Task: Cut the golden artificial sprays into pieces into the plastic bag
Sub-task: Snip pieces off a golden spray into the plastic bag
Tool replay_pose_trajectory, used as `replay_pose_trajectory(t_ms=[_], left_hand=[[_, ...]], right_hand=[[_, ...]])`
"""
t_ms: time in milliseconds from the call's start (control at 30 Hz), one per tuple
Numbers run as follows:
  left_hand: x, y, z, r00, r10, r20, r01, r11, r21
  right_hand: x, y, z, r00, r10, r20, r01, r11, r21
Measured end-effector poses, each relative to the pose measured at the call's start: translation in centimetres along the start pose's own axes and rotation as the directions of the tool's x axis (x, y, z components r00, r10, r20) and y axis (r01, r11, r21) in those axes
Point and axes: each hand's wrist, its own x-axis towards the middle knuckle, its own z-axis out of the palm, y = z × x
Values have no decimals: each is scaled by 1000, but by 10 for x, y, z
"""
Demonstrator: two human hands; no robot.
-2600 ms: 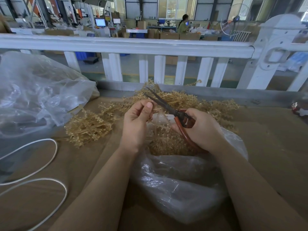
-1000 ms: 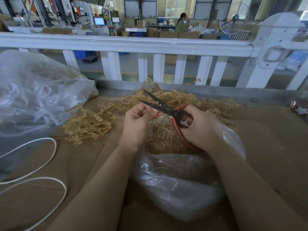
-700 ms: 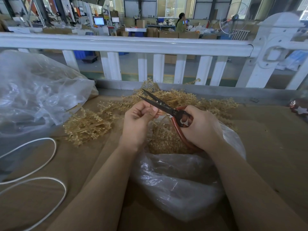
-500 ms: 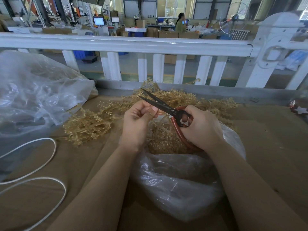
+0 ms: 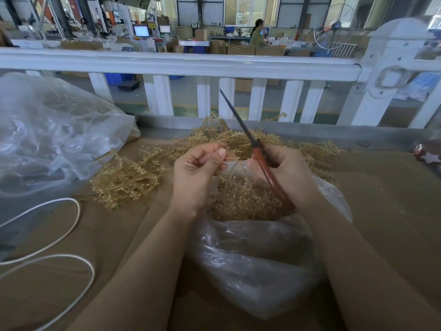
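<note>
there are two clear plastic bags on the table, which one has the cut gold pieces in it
The plastic bag directly under both hands, open at the top and holding a heap of gold pieces. The big bag at the far left lies crumpled.

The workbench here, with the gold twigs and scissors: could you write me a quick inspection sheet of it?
Surface: brown table, bare at right.
Job's things: uncut golden sprays heaped behind the hands; open plastic bag in front, cut pieces inside; scissors, blades closed, tip pointing up.
Clutter: large crumpled clear bag at left; small red ornament with a white star at far right.
Hands: left hand pinches a thin sprig above the bag; right hand grips the scissors' red handles.
Cables: white cord looping at left.
Surroundings: white railing; workshop beyond with boxes, screens, a fan, a seated person.
</note>
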Motion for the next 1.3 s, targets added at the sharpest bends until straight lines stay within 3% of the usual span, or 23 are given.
replay_pose_trajectory(t_ms=[233, 467, 600, 700, 833, 1000, 1300], left_hand=[[-1, 4, 2, 997, -19, 75, 23, 998, -51], [-1, 6, 2, 970, -237, 47, 240, 969, -65], [-1, 10, 1, 945, -278, 173, 288, 957, -39], [-4, 13, 1, 894, -324, 311, 296, 946, 133], [-5, 15, 2, 898, -316, 306, 327, 945, 17], [-4, 12, 2, 914, -262, 310, 263, 964, 40], [-2, 11, -1, 903, -314, 294, 351, 933, -81]], right_hand=[[-2, -7, 6, 987, 72, 141, -75, 997, 19], [-2, -14, -1, 989, 143, -45, -121, 938, 325], [-5, -15, -1, 987, 129, -95, -81, 912, 403], [-6, -15, 0, 992, 92, -92, -50, 921, 386], [-5, -14, 1, 996, 37, -87, -5, 938, 348], [-2, -11, 6, 995, -2, -99, 19, 986, 165], [1, -4, 5, 984, 35, -174, -14, 993, 119]])
